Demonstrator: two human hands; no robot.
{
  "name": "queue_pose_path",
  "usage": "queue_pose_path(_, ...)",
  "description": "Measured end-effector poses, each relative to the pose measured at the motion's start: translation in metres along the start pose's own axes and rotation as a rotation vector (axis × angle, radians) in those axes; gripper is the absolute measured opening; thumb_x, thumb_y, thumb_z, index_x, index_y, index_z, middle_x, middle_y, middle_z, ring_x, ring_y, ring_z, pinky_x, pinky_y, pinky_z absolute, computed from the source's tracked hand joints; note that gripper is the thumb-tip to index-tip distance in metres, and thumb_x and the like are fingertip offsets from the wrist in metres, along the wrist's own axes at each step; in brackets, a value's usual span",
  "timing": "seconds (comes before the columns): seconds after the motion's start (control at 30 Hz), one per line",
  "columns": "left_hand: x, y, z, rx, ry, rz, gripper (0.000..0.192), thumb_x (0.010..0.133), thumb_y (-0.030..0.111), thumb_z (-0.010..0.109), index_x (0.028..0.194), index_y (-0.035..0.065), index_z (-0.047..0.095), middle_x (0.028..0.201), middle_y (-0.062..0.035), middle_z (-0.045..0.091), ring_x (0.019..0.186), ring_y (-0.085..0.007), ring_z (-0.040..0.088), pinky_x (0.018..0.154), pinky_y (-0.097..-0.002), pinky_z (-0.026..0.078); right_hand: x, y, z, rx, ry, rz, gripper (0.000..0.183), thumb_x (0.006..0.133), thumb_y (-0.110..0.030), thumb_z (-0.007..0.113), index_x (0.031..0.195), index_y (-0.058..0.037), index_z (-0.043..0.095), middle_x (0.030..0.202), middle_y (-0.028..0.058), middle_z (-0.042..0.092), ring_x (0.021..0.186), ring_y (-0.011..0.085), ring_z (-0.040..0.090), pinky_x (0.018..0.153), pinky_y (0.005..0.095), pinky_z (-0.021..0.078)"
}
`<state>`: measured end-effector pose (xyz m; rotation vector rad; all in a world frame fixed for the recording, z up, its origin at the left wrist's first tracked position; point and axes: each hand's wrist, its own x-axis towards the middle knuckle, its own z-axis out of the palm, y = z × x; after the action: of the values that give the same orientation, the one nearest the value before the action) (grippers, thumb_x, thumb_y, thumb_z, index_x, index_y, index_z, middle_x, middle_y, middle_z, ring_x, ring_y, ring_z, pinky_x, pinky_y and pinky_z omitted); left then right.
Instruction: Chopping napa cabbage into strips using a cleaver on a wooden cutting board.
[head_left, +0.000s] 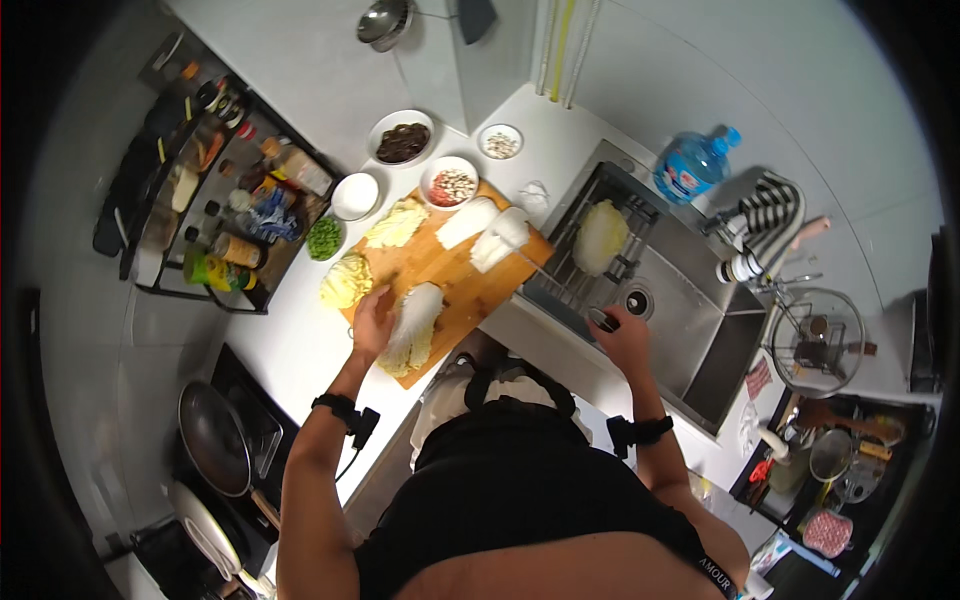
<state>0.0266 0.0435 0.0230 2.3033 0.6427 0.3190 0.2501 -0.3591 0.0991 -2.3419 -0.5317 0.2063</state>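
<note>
My left hand (373, 321) is over the left part of a wooden cutting board (457, 296), between a curled yellow napa cabbage leaf (346, 280) and a long pale one (414, 326). It holds nothing, and its fingertips are close to the long leaf's edge. At the sink's near rim, my right hand (626, 337) grips a knife (602, 319) by its metal handle. The blade appears as a thin line slanting toward the board's right corner. White cabbage stem pieces (491, 240) and a frilly leaf piece (397, 223) lie at the board's far side.
Bowls hold dark strips (403, 142), chopped pink and white bits (451, 184) and green pieces (325, 238). A cabbage (601, 238) sits on a rack in the steel sink (682, 300). A condiment rack (225, 202) stands left; a frying pan (215, 439) is lower left.
</note>
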Motion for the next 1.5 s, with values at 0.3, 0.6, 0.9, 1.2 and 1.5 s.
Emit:
queue_pose_path(0.3, -0.037, 0.014, 0.018, -0.033, -0.003, -0.119, 0.064, 0.064, 0.014, 0.082, 0.12, 0.0098, 0.051, 0.11, -0.0164, 0.054, 0.104, -0.0354, 0.052, 0.092, -0.0398, 0.044, 0.045, -0.065, 0.07, -0.14, -0.401, -0.234, 0.033, 0.077, -0.04, 0.067, 0.084, -0.0079, 0.061, 0.076, 0.0138, 0.063, 0.074, 0.0353, 0.061, 0.064, 0.0447, 0.0478)
queue_pose_path(0.6, -0.012, 0.028, 0.052, -0.171, 0.235, -0.144, 0.035, 0.072, 0.012, 0.077, 0.096, 0.0039, 0.055, 0.109, -0.0165, 0.055, 0.1, -0.0341, 0.054, 0.085, -0.0375, 0.046, 0.039, -0.091, 0.077, -0.054, -0.442, -0.317, 0.032, 0.08, -0.036, 0.066, 0.084, -0.005, 0.058, 0.073, 0.0159, 0.062, 0.072, 0.0376, 0.06, 0.063, 0.0452, 0.0473)
queue_pose_path(0.9, -0.067, 0.027, 0.021, 0.118, 0.136, 0.254, 0.028, 0.078, 0.0, 0.062, 0.105, 0.0031, 0.062, 0.113, -0.0143, 0.057, 0.106, -0.0345, 0.053, 0.093, -0.0391, 0.043, -0.001, -0.093, 0.087, -0.054, -0.594, -0.364, 0.033, 0.082, -0.035, 0.065, 0.092, -0.0038, 0.059, 0.078, 0.0176, 0.062, 0.076, 0.0364, 0.06, 0.066, 0.0441, 0.0471)
queue_pose_path(1.2, -0.074, 0.022, 0.031, 0.178, -0.011, 0.237, 0.038, 0.082, 0.005, 0.059, 0.12, 0.0035, 0.053, 0.117, -0.0153, 0.055, 0.11, -0.0338, 0.051, 0.095, -0.0387, 0.043, -0.02, -0.094, 0.095, -0.097, -0.554, -0.384, 0.034, 0.083, -0.037, 0.063, 0.087, -0.0035, 0.058, 0.078, 0.019, 0.062, 0.076, 0.0387, 0.06, 0.067, 0.0474, 0.0467)
queue_pose_path(1.5, -0.073, 0.015, 0.033, 0.245, -0.085, 0.297, 0.042, 0.082, 0.011, 0.059, 0.124, 0.0048, 0.051, 0.119, -0.0148, 0.053, 0.111, -0.0333, 0.048, 0.097, -0.0389, 0.04, -0.026, -0.091, 0.105, -0.208, -0.582, -0.391, 0.032, 0.084, -0.035, 0.063, 0.087, -0.0033, 0.056, 0.077, 0.0183, 0.062, 0.075, 0.0393, 0.06, 0.067, 0.048, 0.0464)
